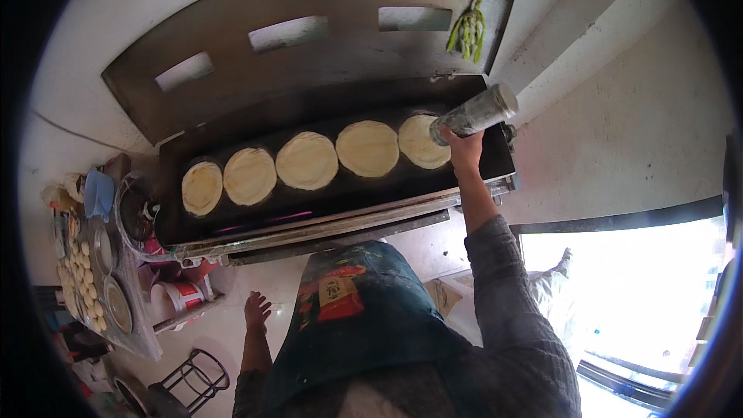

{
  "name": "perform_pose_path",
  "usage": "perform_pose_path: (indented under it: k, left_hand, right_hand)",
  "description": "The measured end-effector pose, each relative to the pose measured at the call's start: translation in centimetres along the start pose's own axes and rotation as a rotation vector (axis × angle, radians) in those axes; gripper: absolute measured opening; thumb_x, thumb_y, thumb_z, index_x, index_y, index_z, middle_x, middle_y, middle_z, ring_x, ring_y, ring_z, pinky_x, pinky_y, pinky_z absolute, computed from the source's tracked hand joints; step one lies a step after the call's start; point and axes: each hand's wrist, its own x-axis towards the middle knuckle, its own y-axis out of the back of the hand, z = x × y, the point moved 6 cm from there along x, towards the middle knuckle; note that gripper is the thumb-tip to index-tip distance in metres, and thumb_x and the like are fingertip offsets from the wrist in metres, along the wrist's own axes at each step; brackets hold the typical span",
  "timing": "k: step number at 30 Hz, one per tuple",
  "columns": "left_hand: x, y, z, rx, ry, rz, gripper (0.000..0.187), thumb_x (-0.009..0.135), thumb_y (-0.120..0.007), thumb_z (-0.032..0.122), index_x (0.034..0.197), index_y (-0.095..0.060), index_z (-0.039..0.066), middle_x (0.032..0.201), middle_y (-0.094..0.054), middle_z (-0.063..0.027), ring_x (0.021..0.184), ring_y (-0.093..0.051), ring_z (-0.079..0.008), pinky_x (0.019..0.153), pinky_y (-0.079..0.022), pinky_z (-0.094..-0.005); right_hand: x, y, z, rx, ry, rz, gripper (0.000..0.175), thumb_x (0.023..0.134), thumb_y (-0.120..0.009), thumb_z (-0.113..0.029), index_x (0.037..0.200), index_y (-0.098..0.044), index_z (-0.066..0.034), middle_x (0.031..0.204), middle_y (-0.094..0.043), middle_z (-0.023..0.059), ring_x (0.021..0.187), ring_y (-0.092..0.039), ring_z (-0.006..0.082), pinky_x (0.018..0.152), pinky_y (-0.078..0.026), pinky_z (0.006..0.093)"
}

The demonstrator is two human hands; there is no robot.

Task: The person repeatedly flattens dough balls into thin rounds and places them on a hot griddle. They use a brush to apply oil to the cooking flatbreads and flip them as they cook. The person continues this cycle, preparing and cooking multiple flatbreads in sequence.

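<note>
My right hand (464,151) grips the lower end of a grey cylindrical container (477,111), which is tilted over the rightmost flatbread (422,142) and partly hides it. Several round, pale flatbreads (367,148) lie in a row on a long dark griddle (348,200). The leftmost flatbread (202,188) shows light browning. My left hand (257,307) hangs over the floor in front of the griddle, fingers apart, holding nothing. Between my arms is a dark green apron (371,313) with a red print.
A raised metal lid (348,58) with cut-outs stands behind the griddle; green strands (470,29) hang on it. At left, a table (139,331) holds several dough pieces (87,278) and round pans (118,305). A white bucket (168,300) and a stool (197,380) are lower left.
</note>
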Motion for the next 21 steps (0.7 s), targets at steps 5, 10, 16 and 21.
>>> perform_pose_path:
  k: [5,10,16,21]
  left_hand:
    - [0.4,3.5,-3.1,0.01,0.037,0.003,0.068,0.092,-0.042,0.058,0.135,-0.04,0.006,0.126,-0.053,-0.0152,0.101,-0.059,-0.0274,0.081,-0.046,-0.0419]
    - [0.1,7.6,-9.8,-0.059,0.211,0.013,0.066,0.092,-0.042,0.058,0.134,-0.042,0.007,0.128,-0.052,-0.0149,0.104,-0.057,-0.029,0.085,-0.045,-0.0432]
    - [1.3,12.0,-12.4,-0.166,0.18,0.074,0.066,0.092,-0.042,0.058,0.134,-0.042,0.008,0.129,-0.051,-0.0147,0.107,-0.056,-0.0275,0.086,-0.045,-0.0411]
    - [1.8,12.8,-12.7,-0.166,0.214,0.086,0.062,0.094,-0.042,0.055,0.134,-0.042,0.008,0.129,-0.051,-0.0144,0.106,-0.056,-0.0275,0.086,-0.045,-0.0419]
  right_hand:
    - [-1.9,-2.3,-4.4,-0.109,0.076,-0.054,0.075,0.063,-0.086,-0.023,0.122,-0.046,-0.0012,0.11,-0.062,0.014,0.099,-0.061,0.0268,0.088,-0.046,0.0363]
    - [-6.1,-9.3,-5.7,-0.177,0.075,-0.14,0.082,0.063,-0.085,-0.026,0.127,-0.041,0.0003,0.118,-0.057,0.0177,0.11,-0.055,0.0321,0.094,-0.042,0.039]
    - [-9.4,-11.2,-6.3,-0.089,0.153,-0.135,0.08,0.065,-0.084,-0.024,0.126,-0.04,0.0005,0.118,-0.056,0.0178,0.109,-0.055,0.0303,0.093,-0.042,0.0386]
    - [-14.0,-16.7,-8.8,-0.046,0.218,-0.319,0.077,0.065,-0.084,-0.023,0.125,-0.042,-0.0009,0.117,-0.058,0.0153,0.107,-0.056,0.0282,0.092,-0.043,0.0388]
